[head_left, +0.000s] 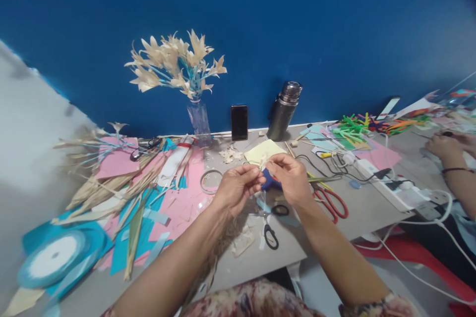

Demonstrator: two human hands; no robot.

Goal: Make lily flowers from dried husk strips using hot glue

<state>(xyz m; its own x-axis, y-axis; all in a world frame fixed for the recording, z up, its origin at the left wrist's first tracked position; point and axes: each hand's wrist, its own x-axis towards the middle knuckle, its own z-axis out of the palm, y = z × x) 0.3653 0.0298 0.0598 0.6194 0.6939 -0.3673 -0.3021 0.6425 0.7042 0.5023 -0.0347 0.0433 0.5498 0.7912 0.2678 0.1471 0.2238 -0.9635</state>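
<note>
My left hand (240, 185) and my right hand (292, 176) meet over the middle of the table, fingertips pinched. Between them is a small pale piece (263, 162), thin like a dried husk strip; the fingers cover most of it. Just behind lies a yellow paper sheet (265, 150). Under the hands are black-handled scissors (271, 237) and a dark blue object (272, 178), partly hidden by my right hand. Red-handled scissors (330, 203) lie to the right of my right wrist. A roll of tape (211, 182) sits left of my left hand.
Pale handmade flowers (174, 62) stand in a clear vase (200, 121) by the blue wall, near a phone (239, 122) and a flask (284, 111). A blue ribbon spool (55, 256) and dried husks (92, 190) lie left. A power strip (390, 188) and another person's hands (446, 146) are right.
</note>
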